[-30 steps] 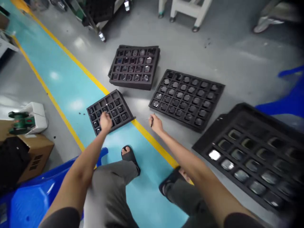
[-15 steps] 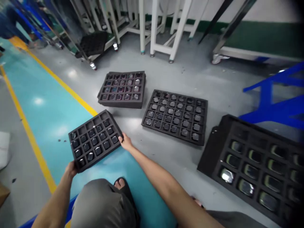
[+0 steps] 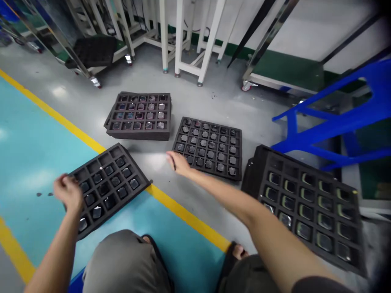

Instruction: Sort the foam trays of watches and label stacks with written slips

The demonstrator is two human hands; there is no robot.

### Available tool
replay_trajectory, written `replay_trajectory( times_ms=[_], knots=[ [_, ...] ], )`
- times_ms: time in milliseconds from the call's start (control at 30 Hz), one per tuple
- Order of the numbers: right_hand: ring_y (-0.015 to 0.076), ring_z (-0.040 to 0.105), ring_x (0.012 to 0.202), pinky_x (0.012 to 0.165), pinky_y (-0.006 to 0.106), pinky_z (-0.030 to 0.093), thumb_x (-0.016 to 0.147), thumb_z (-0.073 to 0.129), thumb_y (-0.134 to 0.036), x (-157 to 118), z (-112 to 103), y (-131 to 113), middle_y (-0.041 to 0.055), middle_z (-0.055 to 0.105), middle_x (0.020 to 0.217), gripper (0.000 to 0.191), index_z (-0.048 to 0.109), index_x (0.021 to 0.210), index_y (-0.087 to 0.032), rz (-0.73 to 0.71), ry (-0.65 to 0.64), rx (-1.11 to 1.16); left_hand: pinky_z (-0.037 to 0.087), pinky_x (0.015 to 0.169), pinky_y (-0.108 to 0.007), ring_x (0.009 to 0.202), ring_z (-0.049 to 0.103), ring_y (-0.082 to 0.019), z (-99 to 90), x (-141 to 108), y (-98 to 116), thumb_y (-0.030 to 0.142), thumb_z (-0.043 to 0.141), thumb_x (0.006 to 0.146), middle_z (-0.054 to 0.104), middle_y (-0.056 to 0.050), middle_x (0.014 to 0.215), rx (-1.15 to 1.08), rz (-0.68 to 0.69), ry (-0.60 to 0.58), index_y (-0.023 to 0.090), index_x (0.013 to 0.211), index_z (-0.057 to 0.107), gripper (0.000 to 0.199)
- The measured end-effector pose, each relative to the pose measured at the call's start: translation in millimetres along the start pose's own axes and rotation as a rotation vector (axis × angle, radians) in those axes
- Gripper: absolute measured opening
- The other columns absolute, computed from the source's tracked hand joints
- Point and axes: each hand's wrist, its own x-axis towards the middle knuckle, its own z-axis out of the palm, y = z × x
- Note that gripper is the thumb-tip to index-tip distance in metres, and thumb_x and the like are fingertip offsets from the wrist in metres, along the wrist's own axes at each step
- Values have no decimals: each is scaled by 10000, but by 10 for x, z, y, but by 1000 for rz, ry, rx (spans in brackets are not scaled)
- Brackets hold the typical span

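A black foam tray (image 3: 122,203) lies at an angle on the floor in front of my knees. Dark, glossy rounded-square pieces (image 3: 103,188) fill many of its pockets; some at its far side hold none. Over the tray's left edge is my left hand (image 3: 69,192), fingers curled in, and what they hold, if anything, is hidden. My right hand (image 3: 180,163) is off the tray, closed in a pinch with a small dark bit at the fingers that I cannot make out. It hovers by the left edge of a second black tray (image 3: 238,162) full of similar pieces.
A stack of black trays (image 3: 139,135) sits at the back left. Another filled tray (image 3: 360,244) lies on the right, beside a blue plastic stool (image 3: 305,142). Wheeled racks (image 3: 94,79) and white metal legs (image 3: 180,44) line the back. Yellow lines (image 3: 186,215) mark the floor.
The foam tray held at both sides before is now on the floor. Both hands have let go: the right moved right, the left up over its edge. The view has shifted right.
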Motion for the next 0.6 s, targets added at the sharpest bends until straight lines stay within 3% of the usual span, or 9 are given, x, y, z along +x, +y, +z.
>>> replay_trajectory(
  times_ms=[67,133,200,267,333,400,500,600],
  knots=[
    [249,577,1293,1168,390,430,1039,419,-319,29,-548,388,134,624,1376,441,599,1381,-108,33,150,-100,436,1154,-443,1255,583,-286,383,-103,584,342,272,976,632,-186,1329,-44,290,-160,94,1281,599,511],
    [266,542,1322,1189,417,406,1020,439,-287,-57,-1038,791,164,592,1407,465,564,1419,-83,161,302,-183,445,1132,-370,1170,628,-251,882,-321,1135,340,471,963,706,-98,1206,-78,426,-383,166,1147,693,337],
    [282,486,1382,1218,433,369,990,477,-240,-239,-1403,1177,191,546,1452,516,506,1475,-68,365,452,-227,431,1130,-340,1181,634,-248,1438,-571,1570,237,574,935,723,-94,1160,-81,432,-605,179,1073,721,210],
    [287,434,1438,1239,434,340,970,505,-213,-457,-1614,1524,200,505,1491,586,430,1534,-75,641,570,-189,444,1103,-346,1172,643,-269,1971,-786,1858,155,645,888,728,-129,1084,-68,371,-696,148,996,722,133],
    [306,460,1425,1220,446,364,970,510,-214,-639,-1688,1812,242,510,1467,615,389,1548,-41,892,627,-100,484,1055,-380,1121,659,-263,2412,-944,2017,171,647,912,716,-137,1035,-61,272,-731,119,992,699,109],
    [327,555,1332,1152,447,434,979,512,-247,-742,-1679,2036,297,567,1364,584,434,1492,22,1050,629,-14,531,996,-399,1056,668,-231,2727,-1054,2087,269,624,967,699,-114,1037,-72,166,-760,110,1037,675,181],
    [323,640,1221,1059,396,505,995,524,-362,-749,-1630,2261,292,641,1230,533,571,1362,22,1154,602,81,580,916,-388,967,671,-190,2999,-1152,2116,405,591,1002,682,-90,1059,-123,28,-834,116,1115,654,317],
    [333,635,1240,1059,394,506,1009,481,-473,-678,-1607,2368,280,649,1234,578,618,1317,-3,1211,603,125,602,862,-368,893,672,-171,3138,-1198,2122,449,577,1007,685,-86,1031,-203,-40,-899,112,1140,649,370]
  ],
)
